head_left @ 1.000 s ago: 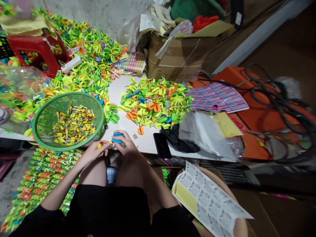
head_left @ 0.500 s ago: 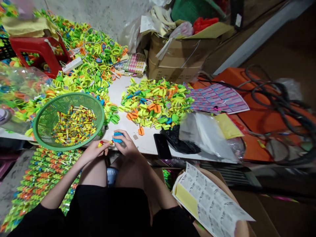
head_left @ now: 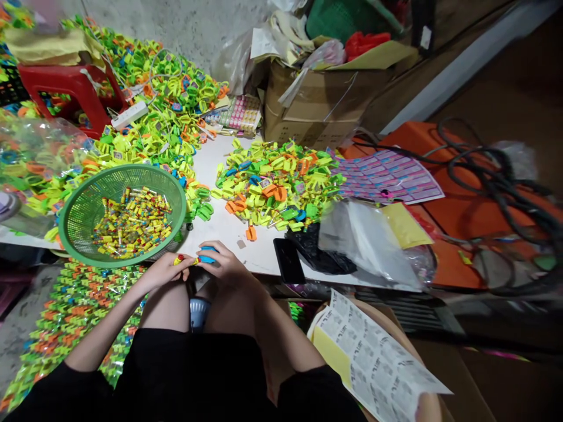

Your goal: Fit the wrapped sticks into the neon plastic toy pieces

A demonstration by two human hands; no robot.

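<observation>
Above my lap, at the table's front edge, my left hand (head_left: 169, 271) is closed on small yellow-and-red tubes (head_left: 177, 259); one pokes out toward the blue piece. My right hand (head_left: 224, 265) grips a blue plastic toy piece (head_left: 207, 254), its fingers curled over the top. The end of a yellow tube meets or nearly meets the blue piece between the hands; actual contact is too small to tell. Beyond my left hand stands a green mesh basket (head_left: 70, 234) with many like tubes (head_left: 132, 225) in it.
A heap of coloured plastic pieces (head_left: 277, 181) lies mid-table, more behind the basket around a red stool (head_left: 65, 82). A black phone (head_left: 289, 261), plastic bags (head_left: 365, 237) and a cardboard box (head_left: 316, 99) are to the right. A printed sheet (head_left: 378, 363) lies beside my right leg.
My right hand has turned its fingers further over the blue piece, hiding more of it. Both hands have shifted slightly down and stay close together.
</observation>
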